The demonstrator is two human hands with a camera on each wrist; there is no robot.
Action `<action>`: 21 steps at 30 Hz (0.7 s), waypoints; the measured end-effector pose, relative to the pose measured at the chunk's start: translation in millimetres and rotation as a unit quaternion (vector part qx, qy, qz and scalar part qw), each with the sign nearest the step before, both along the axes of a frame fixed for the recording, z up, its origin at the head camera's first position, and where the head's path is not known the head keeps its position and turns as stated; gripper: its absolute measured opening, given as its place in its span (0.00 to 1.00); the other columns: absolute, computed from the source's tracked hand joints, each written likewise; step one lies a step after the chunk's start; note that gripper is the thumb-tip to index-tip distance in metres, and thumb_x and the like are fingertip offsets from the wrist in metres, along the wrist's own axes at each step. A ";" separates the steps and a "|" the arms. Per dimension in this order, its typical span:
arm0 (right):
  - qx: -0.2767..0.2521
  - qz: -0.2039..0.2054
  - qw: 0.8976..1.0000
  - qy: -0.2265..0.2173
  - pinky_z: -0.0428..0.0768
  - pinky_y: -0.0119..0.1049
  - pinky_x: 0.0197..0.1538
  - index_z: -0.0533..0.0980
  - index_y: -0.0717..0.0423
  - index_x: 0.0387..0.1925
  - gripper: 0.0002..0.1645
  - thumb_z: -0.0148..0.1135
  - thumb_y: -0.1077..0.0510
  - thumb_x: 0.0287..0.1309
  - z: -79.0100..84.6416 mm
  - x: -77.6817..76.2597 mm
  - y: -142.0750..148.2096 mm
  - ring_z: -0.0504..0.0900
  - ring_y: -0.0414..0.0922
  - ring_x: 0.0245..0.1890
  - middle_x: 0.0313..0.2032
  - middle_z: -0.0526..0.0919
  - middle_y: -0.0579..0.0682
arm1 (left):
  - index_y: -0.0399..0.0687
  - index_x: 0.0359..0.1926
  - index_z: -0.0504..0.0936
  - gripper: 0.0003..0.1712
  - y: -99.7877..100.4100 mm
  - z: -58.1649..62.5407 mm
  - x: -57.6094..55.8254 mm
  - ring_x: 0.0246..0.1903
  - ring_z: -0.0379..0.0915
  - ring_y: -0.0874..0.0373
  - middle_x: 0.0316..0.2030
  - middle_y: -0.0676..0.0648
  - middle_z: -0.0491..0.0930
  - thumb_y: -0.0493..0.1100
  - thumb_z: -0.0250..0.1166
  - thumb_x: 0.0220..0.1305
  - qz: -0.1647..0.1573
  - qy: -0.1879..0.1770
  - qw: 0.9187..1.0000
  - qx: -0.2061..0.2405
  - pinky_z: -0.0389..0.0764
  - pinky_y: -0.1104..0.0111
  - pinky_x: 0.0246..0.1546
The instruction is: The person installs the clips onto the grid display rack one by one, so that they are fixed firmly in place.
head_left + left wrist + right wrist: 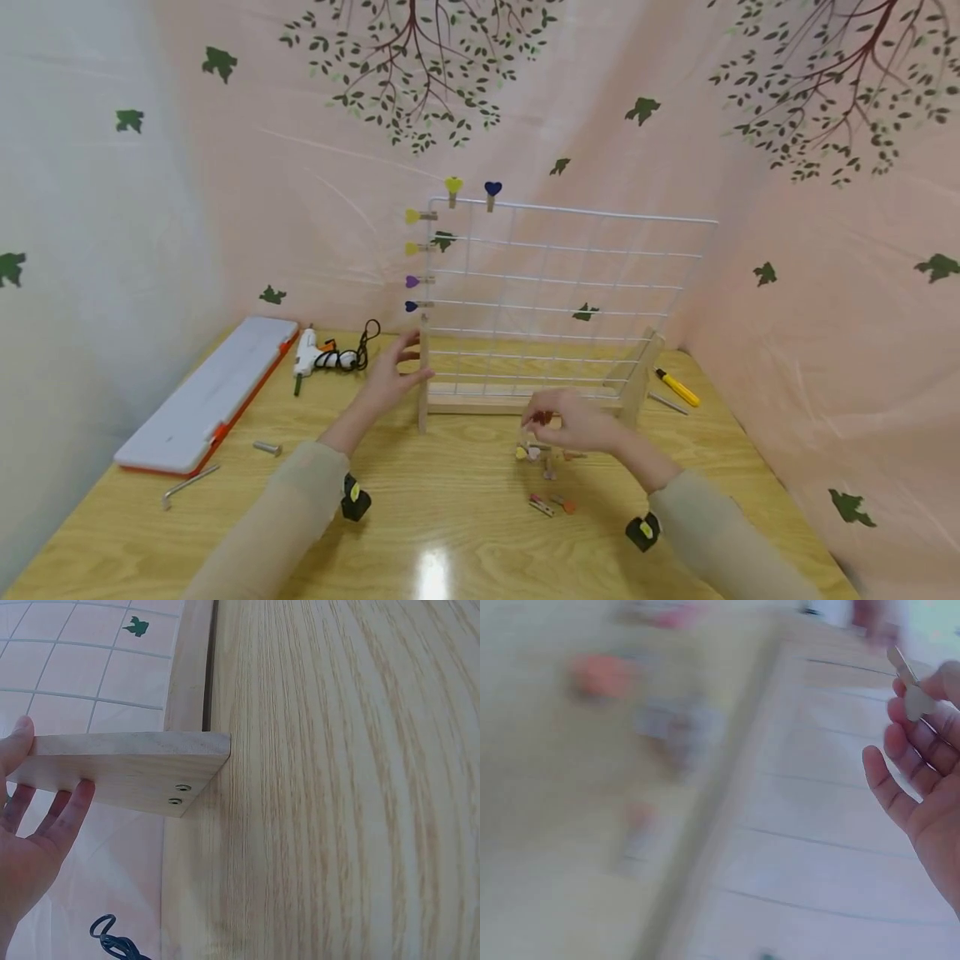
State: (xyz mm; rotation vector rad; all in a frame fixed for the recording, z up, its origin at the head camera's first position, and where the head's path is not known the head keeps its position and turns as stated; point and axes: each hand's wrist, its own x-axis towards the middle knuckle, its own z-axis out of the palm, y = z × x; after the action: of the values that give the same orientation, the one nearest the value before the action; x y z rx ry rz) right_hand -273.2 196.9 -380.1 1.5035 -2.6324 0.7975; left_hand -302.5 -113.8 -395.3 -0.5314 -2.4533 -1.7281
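A white wire grid point(562, 275) stands upright in a wooden stand. My left hand point(392, 371) grips the stand's left side board point(127, 765), thumb on its front edge and fingertips against its outer face. Between thumb and fingers, my right hand point(573, 421) pinches a small clothespin point(913, 694) with a pale heart on it. Below that hand, several heart clothespins point(542, 505) lie loose on the table; they are blurred in the right wrist view. Yellow, purple and dark blue heart clothespins point(412, 282) are clipped along the grid's left edge, and two more point(492, 192) on its top wire.
A white case with orange trim point(210, 392) lies at the left, beside a glue gun point(307, 354) with a black cord. A bolt point(267, 448) and a hex key point(187, 487) lie nearer. Right of the stand are a yellow cutter point(678, 388) and a metal rod point(667, 403).
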 end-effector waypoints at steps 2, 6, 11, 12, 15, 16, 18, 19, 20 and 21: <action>-0.024 0.001 1.000 0.010 0.78 0.29 0.30 0.78 0.51 0.36 0.07 0.53 0.60 0.60 28.5 -4.2 0.5 0.74 0.33 0.29 0.31 0.78 0.42 | 0.47 0.66 0.55 0.40 0.4 1.3 1.2 0.56 0.62 0.41 0.61 0.38 0.59 0.38 0.63 0.54 0.001 -0.002 1.000 0.000 0.76 0.56 0.46; -0.074 -0.010 0.996 0.043 0.75 0.28 0.28 0.77 0.56 0.37 0.08 0.54 0.63 0.58 90.9 -15.0 1.0 0.75 0.36 0.27 0.32 0.80 0.46 | 0.46 0.66 0.55 0.40 0.9 1.7 1.6 0.56 0.62 0.40 0.61 0.38 0.59 0.39 0.63 0.53 0.002 0.003 1.000 -0.003 0.76 0.56 0.46; -0.085 -0.069 0.982 0.151 0.72 0.24 0.25 0.77 0.57 0.35 0.06 0.56 0.61 0.56 166.8 -29.9 -0.5 0.73 0.37 0.23 0.31 0.82 0.47 | 0.46 0.65 0.55 0.40 1.6 2.0 3.8 0.56 0.62 0.40 0.61 0.38 0.59 0.39 0.63 0.54 0.006 0.007 1.000 -0.001 0.77 0.55 0.45; -0.086 -0.080 0.977 0.176 0.72 0.24 0.25 0.78 0.58 0.33 0.06 0.57 0.60 0.56 180.3 -32.7 -1.5 0.73 0.37 0.23 0.31 0.82 0.47 | 0.46 0.65 0.55 0.40 1.8 2.0 4.4 0.56 0.62 0.40 0.61 0.37 0.59 0.39 0.63 0.54 0.006 0.008 1.000 -0.002 0.77 0.55 0.45; -0.071 -0.123 0.963 0.227 0.68 0.23 0.25 0.79 0.55 0.31 0.08 0.57 0.56 0.55 215.2 -39.5 -5.4 0.68 0.37 0.21 0.29 0.82 0.46 | 0.45 0.65 0.55 0.40 3.1 1.9 5.9 0.56 0.63 0.40 0.61 0.37 0.59 0.40 0.63 0.54 0.006 0.009 1.000 -0.005 0.77 0.56 0.45; -0.063 -0.135 0.959 0.240 0.67 0.24 0.25 0.79 0.54 0.30 0.09 0.57 0.54 0.55 224.9 -41.8 -7.4 0.67 0.37 0.21 0.29 0.81 0.45 | 0.45 0.65 0.55 0.40 3.5 1.8 6.4 0.56 0.63 0.40 0.60 0.37 0.59 0.40 0.63 0.54 0.006 0.009 1.000 -0.006 0.77 0.56 0.44; -0.047 -0.155 0.952 0.260 0.65 0.25 0.25 0.79 0.54 0.29 0.11 0.58 0.51 0.54 240.9 -45.6 -12.3 0.66 0.38 0.22 0.27 0.81 0.45 | 0.45 0.66 0.55 0.40 4.4 1.6 7.3 0.56 0.63 0.40 0.60 0.37 0.59 0.40 0.63 0.54 0.007 0.007 1.000 -0.008 0.77 0.56 0.45; -0.038 -0.158 0.950 0.265 0.63 0.27 0.25 0.79 0.54 0.28 0.12 0.58 0.50 0.53 247.3 -47.5 -14.8 0.65 0.39 0.21 0.26 0.80 0.46 | 0.45 0.66 0.55 0.40 4.9 1.1 7.3 0.56 0.63 0.40 0.60 0.37 0.59 0.40 0.63 0.54 0.007 0.007 1.000 -0.007 0.77 0.56 0.45; -0.028 -0.160 0.949 0.271 0.62 0.28 0.25 0.79 0.55 0.28 0.14 0.58 0.49 0.53 252.7 -49.6 -17.0 0.64 0.40 0.21 0.25 0.79 0.47 | 0.45 0.66 0.55 0.40 5.3 0.7 7.4 0.56 0.63 0.40 0.60 0.37 0.59 0.40 0.63 0.54 0.008 0.008 1.000 -0.008 0.77 0.56 0.44; -0.018 -0.161 0.948 0.275 0.62 0.28 0.25 0.79 0.55 0.27 0.14 0.58 0.48 0.53 257.4 -51.3 -19.4 0.64 0.40 0.21 0.25 0.79 0.47 | 0.46 0.65 0.55 0.40 5.4 -1.6 5.8 0.56 0.62 0.40 0.60 0.37 0.59 0.40 0.63 0.54 0.009 0.007 1.000 -0.006 0.77 0.55 0.44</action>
State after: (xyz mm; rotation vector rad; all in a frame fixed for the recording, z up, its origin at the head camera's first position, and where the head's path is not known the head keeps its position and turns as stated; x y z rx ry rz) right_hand -324.5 177.5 -122.7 1.0406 -2.3210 0.3311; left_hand -296.7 -108.5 -396.9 -0.5206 -2.4524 -1.6978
